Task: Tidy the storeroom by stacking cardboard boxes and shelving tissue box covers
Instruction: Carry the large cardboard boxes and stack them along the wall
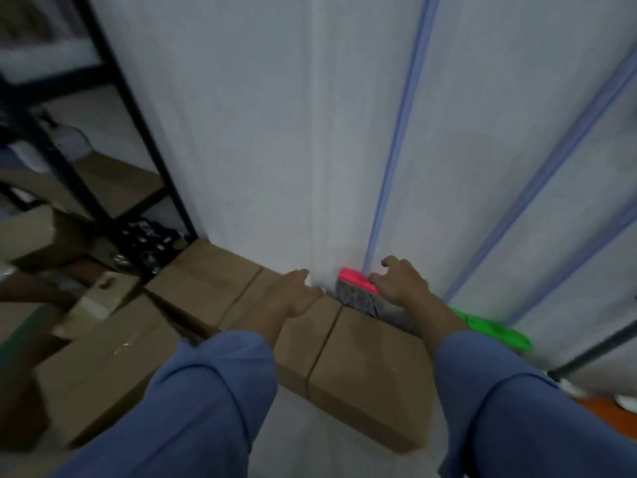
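Three brown cardboard boxes stand side by side against a white fabric cover: a left box [203,284], a narrow middle box [303,343] and a right box [368,370]. My left hand [294,293] rests flat on the far end of the middle box, fingers toward the fabric. My right hand [400,281] lies with spread fingers on a grey tissue box cover with a pink edge [358,291], which sits on the far end of the right box. A green item [493,331] lies to the right, partly hidden by my right forearm.
The white fabric wardrobe cover with blue trim [379,132] fills the view ahead. A black metal shelf rack [103,98] stands at the left with boxes on its shelves. More cardboard boxes [100,367] crowd the floor at the left. Orange floor [599,412] shows at the lower right.
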